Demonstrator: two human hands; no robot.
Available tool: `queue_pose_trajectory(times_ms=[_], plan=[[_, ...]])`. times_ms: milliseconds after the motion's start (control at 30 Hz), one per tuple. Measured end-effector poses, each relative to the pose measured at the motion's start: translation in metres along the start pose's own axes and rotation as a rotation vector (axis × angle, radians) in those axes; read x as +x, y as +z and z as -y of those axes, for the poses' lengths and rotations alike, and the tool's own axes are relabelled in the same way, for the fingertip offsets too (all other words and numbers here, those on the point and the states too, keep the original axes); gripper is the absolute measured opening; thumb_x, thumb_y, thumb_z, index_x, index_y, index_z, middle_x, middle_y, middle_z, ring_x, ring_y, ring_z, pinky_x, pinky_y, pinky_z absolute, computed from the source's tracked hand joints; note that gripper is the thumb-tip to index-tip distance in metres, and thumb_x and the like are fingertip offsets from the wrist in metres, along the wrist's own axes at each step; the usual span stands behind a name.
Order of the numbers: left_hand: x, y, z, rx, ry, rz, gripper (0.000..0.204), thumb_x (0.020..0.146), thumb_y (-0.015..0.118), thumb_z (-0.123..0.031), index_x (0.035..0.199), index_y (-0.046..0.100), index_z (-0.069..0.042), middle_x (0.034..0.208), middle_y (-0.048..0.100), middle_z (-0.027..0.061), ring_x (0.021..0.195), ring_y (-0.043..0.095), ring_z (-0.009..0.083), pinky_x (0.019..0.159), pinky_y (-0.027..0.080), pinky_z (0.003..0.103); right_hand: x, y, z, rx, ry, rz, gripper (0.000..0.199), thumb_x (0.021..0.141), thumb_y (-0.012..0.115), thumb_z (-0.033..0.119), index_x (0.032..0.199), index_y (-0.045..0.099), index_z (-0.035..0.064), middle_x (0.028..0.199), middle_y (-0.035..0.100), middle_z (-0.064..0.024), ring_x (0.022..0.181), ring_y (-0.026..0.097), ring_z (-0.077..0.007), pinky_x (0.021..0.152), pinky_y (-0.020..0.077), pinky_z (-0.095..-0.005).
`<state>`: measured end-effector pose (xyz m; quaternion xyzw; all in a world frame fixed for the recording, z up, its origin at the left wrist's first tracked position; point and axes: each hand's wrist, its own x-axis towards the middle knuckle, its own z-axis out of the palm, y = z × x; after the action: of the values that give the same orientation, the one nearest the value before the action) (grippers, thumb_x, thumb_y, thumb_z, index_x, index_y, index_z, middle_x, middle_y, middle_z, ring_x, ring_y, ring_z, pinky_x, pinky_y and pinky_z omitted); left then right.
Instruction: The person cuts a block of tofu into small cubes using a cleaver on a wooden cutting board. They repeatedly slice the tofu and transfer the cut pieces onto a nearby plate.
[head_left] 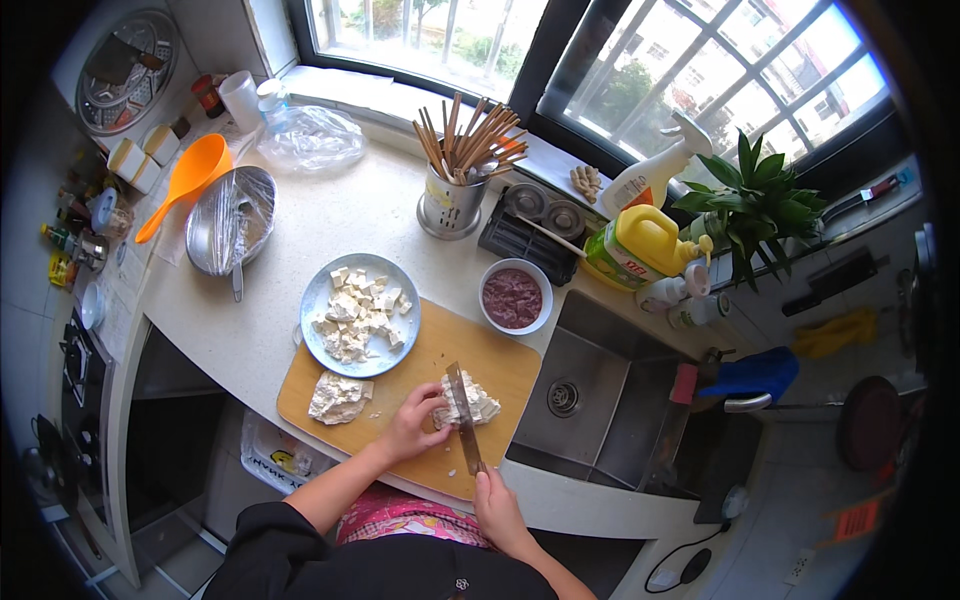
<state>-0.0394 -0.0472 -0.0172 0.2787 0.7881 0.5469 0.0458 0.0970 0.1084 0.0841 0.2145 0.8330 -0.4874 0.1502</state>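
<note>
Right hand (500, 510) wrapped round kitchen knife (464, 420) handle — left hand (412, 422) half-curled, thumb and fingers apart, right at chopped tofu (482, 402) on wooden cutting board (515, 368).

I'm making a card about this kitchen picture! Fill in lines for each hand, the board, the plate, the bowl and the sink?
Left hand: fingers at the white pieces
Right hand: holds the knife by its handle, blade at the white pieces
Cutting board: wooden; a white chunk lies near its left end
Plate: light blue, holding white chopped food
Bowl: reddish contents
Sink: metal, right of the board
</note>
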Motion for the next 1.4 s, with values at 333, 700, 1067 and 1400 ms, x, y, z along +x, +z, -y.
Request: queue_pose_trajectory(times_ms=[333,700,1067,1400], plan=[[-0.004,0.004,0.002,0.027,-0.005,-0.027,0.035,0.072,0.077,-0.008,0.101,0.06,-0.002,0.119,0.052,0.0171,0.107,0.057,0.0329,0.092,0.049,0.038,-0.011,-0.001,0.002,0.031,-0.082,-0.084,0.034,0.101,0.04,0.026,0.121,0.052,0.0011,0.066,0.057,-0.0088,0.06,0.06,-0.0209,0.058,0.0482,-0.0348],[-0.012,-0.002,0.002,0.034,0.035,-0.049,0.027,0.072,0.076,-0.005,0.095,0.062,-0.002,0.105,0.059,0.0142,0.099,0.059,0.0314,0.087,0.05,0.038,-0.009,0.016,-0.003,0.054,0.029,0.003,0.035,0.101,0.04,0.026,0.122,0.051,0.0004,0.076,0.06,-0.0165,0.071,0.061,-0.0305,0.064,0.0484,-0.0407],[-0.008,-0.004,0.0,0.009,0.014,-0.027,0.038,0.071,0.078,-0.01,0.103,0.06,-0.004,0.115,0.056,0.0142,0.108,0.055,0.0335,0.093,0.047,0.041,-0.025,-0.004,0.004,0.016,-0.089,-0.07,0.036,0.101,0.039,0.026,0.124,0.049,-0.0013,0.066,0.058,-0.009,0.057,0.059,-0.0191,0.056,0.048,-0.0323],[0.042,0.007,-0.026,0.275,0.155,0.272,0.059,0.071,0.078,-0.031,0.121,0.053,-0.011,0.133,0.047,0.0141,0.131,0.037,0.0387,0.108,0.027,0.057,-0.03,-0.041,-0.001,0.149,0.053,-0.16,0.034,0.1,0.041,0.022,0.123,0.051,-0.0007,0.063,0.058,-0.0109,0.058,0.061,-0.0233,0.057,0.0488,-0.0359]])
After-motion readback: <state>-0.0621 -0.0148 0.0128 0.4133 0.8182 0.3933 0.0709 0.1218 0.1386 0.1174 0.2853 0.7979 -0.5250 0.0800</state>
